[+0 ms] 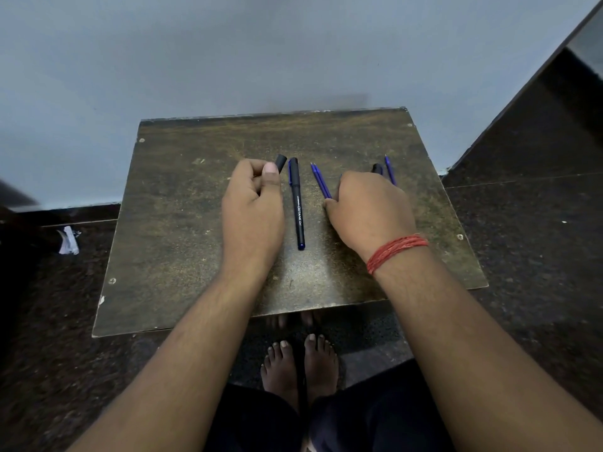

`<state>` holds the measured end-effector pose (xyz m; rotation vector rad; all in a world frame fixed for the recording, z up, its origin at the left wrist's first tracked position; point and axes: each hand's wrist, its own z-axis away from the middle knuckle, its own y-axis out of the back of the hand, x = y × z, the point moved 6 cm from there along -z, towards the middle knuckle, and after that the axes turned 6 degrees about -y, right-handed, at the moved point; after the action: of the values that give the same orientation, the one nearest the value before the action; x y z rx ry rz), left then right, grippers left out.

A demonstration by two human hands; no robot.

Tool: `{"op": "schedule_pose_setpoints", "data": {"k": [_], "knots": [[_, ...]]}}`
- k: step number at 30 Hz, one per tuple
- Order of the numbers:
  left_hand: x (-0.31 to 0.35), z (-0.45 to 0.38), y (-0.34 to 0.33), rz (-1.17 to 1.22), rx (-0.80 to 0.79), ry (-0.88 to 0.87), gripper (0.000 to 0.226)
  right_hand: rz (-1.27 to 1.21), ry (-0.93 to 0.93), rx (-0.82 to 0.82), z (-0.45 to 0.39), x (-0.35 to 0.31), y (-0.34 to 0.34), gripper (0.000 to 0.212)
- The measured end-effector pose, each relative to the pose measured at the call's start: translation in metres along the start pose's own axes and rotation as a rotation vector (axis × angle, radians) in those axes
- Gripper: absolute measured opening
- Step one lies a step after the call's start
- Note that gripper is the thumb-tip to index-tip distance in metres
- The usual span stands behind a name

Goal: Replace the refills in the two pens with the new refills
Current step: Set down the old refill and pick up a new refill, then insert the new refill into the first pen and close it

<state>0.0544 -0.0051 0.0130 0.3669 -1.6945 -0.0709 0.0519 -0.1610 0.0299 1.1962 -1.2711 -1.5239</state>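
Note:
A capped black pen (297, 203) lies lengthwise on the worn brown table (182, 223), between my hands. My left hand (253, 203) is closed around a black pen barrel (280, 162), whose end sticks out past my thumb. Two blue refills (320, 181) lie side by side just left of my right hand (368, 210). That hand rests palm down on the table, its fingers hidden. Past its knuckles show a black pen piece (377, 169) and another blue refill (390, 169); I cannot tell whether the hand grips either one.
The small table stands against a pale blue wall (228, 60). Dark speckled floor surrounds it. A crumpled white scrap (68, 240) lies on the floor at the left. My bare feet (298, 363) are under the table's near edge.

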Motion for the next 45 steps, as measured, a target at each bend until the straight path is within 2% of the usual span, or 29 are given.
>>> {"op": "schedule_pose_setpoints", "data": {"k": [5, 12, 15, 18, 21, 24, 27, 31, 33, 39, 45], "knots": [[0.001, 0.001, 0.0, -0.004, 0.003, 0.004, 0.022, 0.0, 0.001, 0.014, 0.002, -0.002, 0.0, 0.018], [0.001, 0.001, 0.0, 0.009, 0.006, 0.001, 0.022, 0.076, 0.059, 0.122, 0.005, -0.013, 0.005, 0.019], [0.002, 0.001, 0.0, 0.014, 0.007, 0.0, 0.021, 0.062, 0.059, 0.109, 0.005, -0.012, 0.005, 0.013], [0.003, 0.002, 0.0, 0.016, 0.007, -0.002, 0.021, 0.01, 0.029, 0.05, 0.002, -0.007, 0.003, 0.017], [0.003, 0.001, 0.0, 0.009, 0.002, -0.001, 0.021, -0.192, -0.062, 0.014, -0.005, 0.006, 0.006, 0.02], [0.004, 0.002, -0.001, -0.001, -0.015, -0.004, 0.023, -0.542, -0.144, 0.028, -0.008, 0.02, 0.01, 0.017], [0.006, 0.003, -0.003, -0.018, -0.042, -0.015, 0.025, -0.882, -0.187, -0.024, -0.01, 0.027, 0.005, 0.01], [0.005, 0.004, -0.006, 0.0, -0.067, -0.028, 0.025, -1.429, -0.239, -0.091, -0.014, 0.027, 0.001, 0.018], [0.004, 0.005, -0.008, -0.006, -0.082, -0.035, 0.025, -1.608, -0.28, -0.09, -0.013, 0.025, -0.004, 0.016], [0.006, 0.007, -0.013, -0.048, -0.126, -0.071, 0.025, -1.87, -0.333, -0.076, -0.016, 0.024, -0.013, 0.017], [0.007, 0.007, -0.014, -0.053, -0.156, -0.08, 0.022, -1.921, -0.335, -0.06, -0.016, 0.025, -0.012, 0.014]]}}
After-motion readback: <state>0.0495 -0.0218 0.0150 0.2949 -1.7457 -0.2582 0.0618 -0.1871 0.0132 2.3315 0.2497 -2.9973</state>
